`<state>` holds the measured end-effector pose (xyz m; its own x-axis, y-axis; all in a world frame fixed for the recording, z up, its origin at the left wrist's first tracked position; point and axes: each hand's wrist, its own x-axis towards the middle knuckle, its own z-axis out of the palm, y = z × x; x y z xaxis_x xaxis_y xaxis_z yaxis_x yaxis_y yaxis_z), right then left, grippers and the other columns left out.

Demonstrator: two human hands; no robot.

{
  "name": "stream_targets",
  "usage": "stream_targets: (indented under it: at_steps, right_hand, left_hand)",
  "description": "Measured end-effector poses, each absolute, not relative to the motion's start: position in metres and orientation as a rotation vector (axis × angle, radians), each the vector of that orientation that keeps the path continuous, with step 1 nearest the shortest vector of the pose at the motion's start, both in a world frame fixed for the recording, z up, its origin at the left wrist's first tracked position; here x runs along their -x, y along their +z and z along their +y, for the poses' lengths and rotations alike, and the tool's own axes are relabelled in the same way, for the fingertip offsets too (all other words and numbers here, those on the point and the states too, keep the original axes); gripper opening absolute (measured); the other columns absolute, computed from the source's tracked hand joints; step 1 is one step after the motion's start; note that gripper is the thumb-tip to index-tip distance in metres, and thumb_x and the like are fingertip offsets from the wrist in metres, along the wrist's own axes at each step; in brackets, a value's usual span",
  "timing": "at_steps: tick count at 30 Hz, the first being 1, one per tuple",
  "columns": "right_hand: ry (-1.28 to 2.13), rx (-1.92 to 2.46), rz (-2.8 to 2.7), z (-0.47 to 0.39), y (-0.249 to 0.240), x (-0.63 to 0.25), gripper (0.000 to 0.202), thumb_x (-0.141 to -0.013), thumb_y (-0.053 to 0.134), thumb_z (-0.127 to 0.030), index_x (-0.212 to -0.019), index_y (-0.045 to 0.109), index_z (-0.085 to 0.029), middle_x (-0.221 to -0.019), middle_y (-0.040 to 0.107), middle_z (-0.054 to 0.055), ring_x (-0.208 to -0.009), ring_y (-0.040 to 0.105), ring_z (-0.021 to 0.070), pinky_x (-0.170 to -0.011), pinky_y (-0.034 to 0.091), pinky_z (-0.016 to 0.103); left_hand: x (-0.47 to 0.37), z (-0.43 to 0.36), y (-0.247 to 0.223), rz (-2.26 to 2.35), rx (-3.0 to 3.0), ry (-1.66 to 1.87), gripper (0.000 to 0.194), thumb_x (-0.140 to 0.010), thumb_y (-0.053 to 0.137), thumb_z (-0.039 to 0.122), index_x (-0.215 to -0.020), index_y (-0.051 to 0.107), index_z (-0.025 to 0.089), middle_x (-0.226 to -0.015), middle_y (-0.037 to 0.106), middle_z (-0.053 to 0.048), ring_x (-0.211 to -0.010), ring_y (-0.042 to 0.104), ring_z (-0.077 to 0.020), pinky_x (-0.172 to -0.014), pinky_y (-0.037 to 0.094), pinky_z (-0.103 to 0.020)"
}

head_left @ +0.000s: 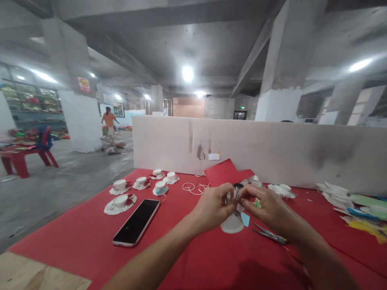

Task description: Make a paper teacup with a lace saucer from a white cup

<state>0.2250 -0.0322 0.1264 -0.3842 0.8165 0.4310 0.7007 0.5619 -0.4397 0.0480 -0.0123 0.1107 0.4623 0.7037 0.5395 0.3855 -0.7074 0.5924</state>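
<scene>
My left hand [216,204] and my right hand [262,205] meet over the middle of the red table, fingers pinched together. Between them is a small whitish piece, mostly hidden by the fingers, so I cannot make out its kind. Just below the fingertips stands a pale, cone-shaped object [232,226] with a wide base. A dark round top [238,185] shows just behind the fingers. A light blue paper piece [245,219] lies beside the cone's base. Scissors [270,233] with partly spread blades lie near my right wrist.
Several small white paper hats [120,201] stand at the left, near a phone [136,222]. White string [189,187] and red paper [225,171] lie behind my hands. Paper scraps [363,213] are heaped at right. A pale board [256,149] borders the table's back. A person [109,119] stands far left.
</scene>
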Motion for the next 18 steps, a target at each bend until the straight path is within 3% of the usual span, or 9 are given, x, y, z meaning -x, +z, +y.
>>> stream_targets:
  at_steps: [10,18]
  right_hand:
    - [0.477,1.086,-2.130,-0.032,0.129,-0.227,0.016,-0.083,0.052,-0.035,-0.082,0.058,-0.020,-0.079,0.062,0.002,-0.075,0.057,0.0153,-0.068,0.044,0.026]
    - [0.691,1.005,-2.016,-0.021,0.121,-0.231,0.021,-0.081,0.056,-0.039,-0.086,0.055,-0.019,-0.076,0.058,0.002,-0.069,0.055,0.0136,-0.061,0.046,0.024]
  left_hand:
    - [-0.045,-0.014,0.114,0.909,-2.297,1.077,0.014,-0.076,0.051,0.026,-0.067,0.049,0.016,-0.060,0.048,0.003,-0.055,0.041,-0.0071,-0.050,0.028,-0.020]
    - [-0.042,-0.009,0.112,0.883,-2.261,1.106,0.015,-0.076,0.053,0.029,-0.070,0.054,0.016,-0.063,0.052,0.002,-0.058,0.044,-0.0077,-0.051,0.029,-0.019]
